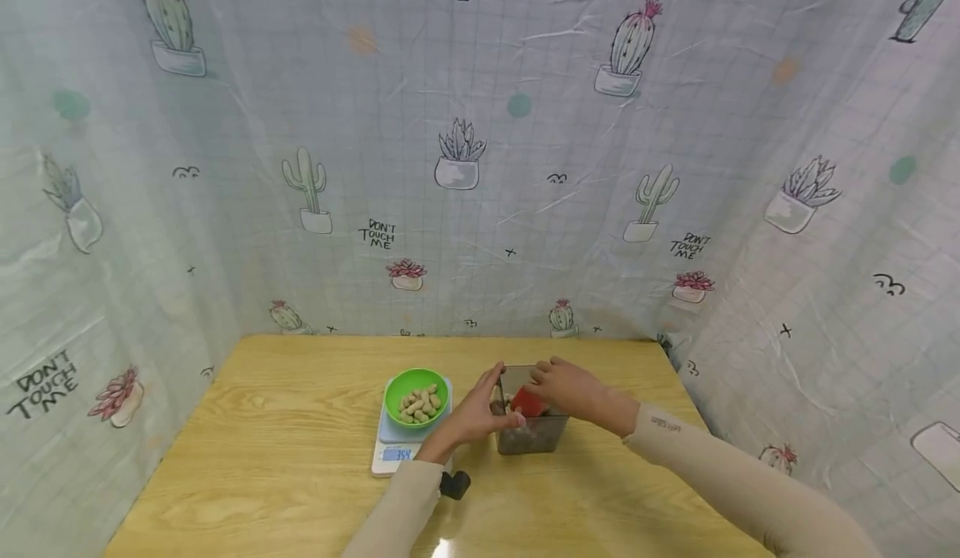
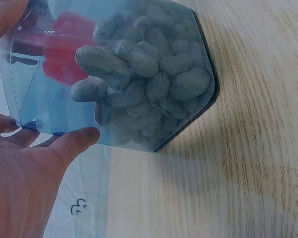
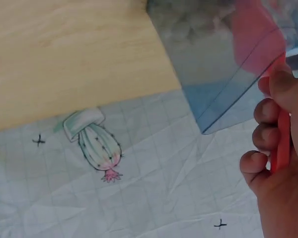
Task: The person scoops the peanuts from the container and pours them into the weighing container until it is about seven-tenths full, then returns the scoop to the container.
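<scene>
One red scoop in right hand, left hand holding peanut bin

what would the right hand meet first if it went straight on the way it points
The red scoop in the right hand would probably meet the peanuts in the see-through container first; depth is unclear, so they may be touching.

My head view looks forward and down from well back over the table to the curtain. My left wrist view faces the bin close up, turned sideways; my right, nearly upside down, looks past its corner. Both wrist views share the scoop.
</scene>
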Available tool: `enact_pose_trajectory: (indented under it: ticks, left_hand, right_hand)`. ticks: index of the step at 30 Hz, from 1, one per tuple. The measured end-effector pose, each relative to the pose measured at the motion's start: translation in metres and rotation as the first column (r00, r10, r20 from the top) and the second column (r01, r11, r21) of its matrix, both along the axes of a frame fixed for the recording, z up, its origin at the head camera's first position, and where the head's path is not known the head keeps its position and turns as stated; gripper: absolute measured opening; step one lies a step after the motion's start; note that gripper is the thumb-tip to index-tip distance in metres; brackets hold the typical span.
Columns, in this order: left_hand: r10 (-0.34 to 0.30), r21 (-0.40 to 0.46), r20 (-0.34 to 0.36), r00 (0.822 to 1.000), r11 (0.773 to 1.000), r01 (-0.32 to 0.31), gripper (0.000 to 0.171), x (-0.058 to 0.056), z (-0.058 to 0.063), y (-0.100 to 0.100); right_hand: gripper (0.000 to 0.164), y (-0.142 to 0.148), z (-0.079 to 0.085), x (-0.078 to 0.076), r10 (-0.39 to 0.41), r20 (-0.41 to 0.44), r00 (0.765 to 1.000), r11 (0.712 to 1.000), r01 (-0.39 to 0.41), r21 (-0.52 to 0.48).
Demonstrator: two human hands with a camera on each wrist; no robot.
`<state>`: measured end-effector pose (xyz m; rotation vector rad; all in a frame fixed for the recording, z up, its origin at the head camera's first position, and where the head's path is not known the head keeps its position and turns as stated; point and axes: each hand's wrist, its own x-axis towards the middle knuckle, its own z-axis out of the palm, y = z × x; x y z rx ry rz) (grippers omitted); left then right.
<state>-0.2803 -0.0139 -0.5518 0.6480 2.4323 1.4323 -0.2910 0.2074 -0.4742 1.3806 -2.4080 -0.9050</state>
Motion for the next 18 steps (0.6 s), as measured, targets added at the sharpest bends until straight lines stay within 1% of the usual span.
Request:
enact_pose_trajectory:
  ticks: [3,5,9,11,13,18]
  left_hand:
    - [0.001,-0.005,-0.003,1.0,1.0,-0.001,0.103,-0.002,0.0,-0.001]
    - [0.0,-0.018,0.003,1.0,1.0,0.0,0.105,0.0,-0.003,-0.001]
    - [-0.006,-0.016,0.013,1.0,1.0,0.006,0.106,0.002,-0.007,0.0]
    - [-0.008,-0.014,0.017,1.0,1.0,0.009,0.105,0.003,-0.006,0.0]
    - [-0.008,-0.013,0.017,1.0,1.0,0.008,0.105,0.003,-0.004,0.0]
    - [0.006,0.002,0.014,1.0,1.0,-0.006,0.105,0.003,0.002,0.001]
  right_hand:
    - [0.033,-0.001,-0.001,-0.002,0.03,-0.001,1.0,0.999,-0.03,-0.03]
    - [0.03,0.002,-0.003,-0.001,0.046,0.013,0.999,0.997,-0.045,-0.055]
    - [0.029,0.01,-0.009,0.0,0.021,0.013,1.0,0.996,-0.02,-0.089]
    - [0.03,0.013,-0.013,0.0,0.0,-0.004,1.0,0.997,0.0,-0.081]
    - [0.029,0.014,-0.015,0.0,0.002,-0.02,1.0,0.997,-0.004,-0.081]
    - [0.019,0.014,-0.015,-0.001,0.069,0.051,0.996,0.984,-0.06,-0.169]
